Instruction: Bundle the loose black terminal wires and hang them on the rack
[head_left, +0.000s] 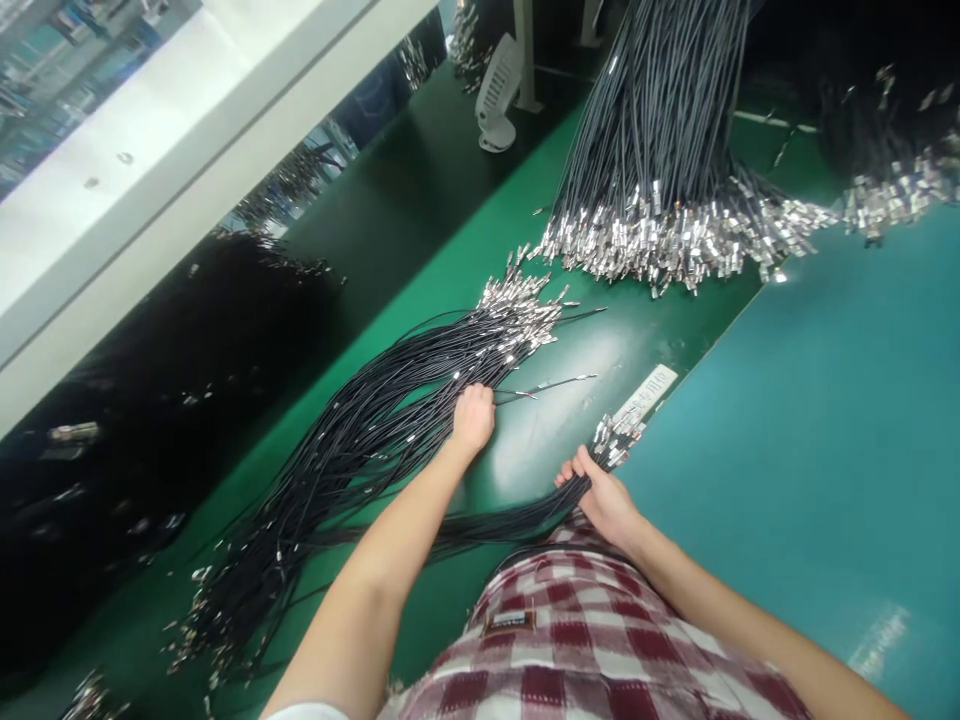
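My right hand (604,496) is wrapped round a bunch of thin black cables (517,522) just below their silvery connector ends (616,440), near the table's front edge. My left hand (474,418) is closed at the near side of a larger pile of black cables (375,390). Short cable ends (517,394) stick out to the right of its fingers; how many cables it grips is hidden. The pile's metal connectors (521,310) fan out beyond my left hand.
A thick bundle of cables (667,110) hangs over the table at the back right, its connectors resting there. A white label (645,395) is stuck by the edge of the green table (540,450). A small white fan (498,98) stands behind. A pale beam (180,130) crosses the upper left.
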